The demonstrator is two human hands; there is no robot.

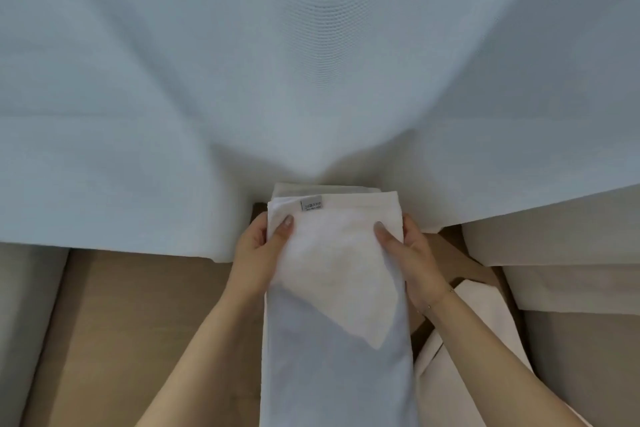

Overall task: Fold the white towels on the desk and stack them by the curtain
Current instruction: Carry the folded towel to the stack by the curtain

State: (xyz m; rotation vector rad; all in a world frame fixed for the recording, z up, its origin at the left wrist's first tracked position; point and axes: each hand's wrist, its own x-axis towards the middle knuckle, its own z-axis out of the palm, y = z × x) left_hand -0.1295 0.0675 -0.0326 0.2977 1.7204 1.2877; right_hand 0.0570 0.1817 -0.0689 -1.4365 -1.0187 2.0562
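A long white towel (334, 305) with a grey label near its far end lies lengthwise on the brown desk (138, 322). My left hand (258, 253) grips its left edge, thumb on top. My right hand (408, 253) grips the right edge the same way. The far end of the towel lies over a folded white towel (322, 189) that sits against the white curtain (311, 80). A corner of the held towel hangs folded over its lower part.
Another white towel (478, 305) lies on the desk under my right forearm. Pale upholstered surfaces (571, 274) flank the desk on the right and at the far left (24, 322). The curtain hangs over the desk's far edge.
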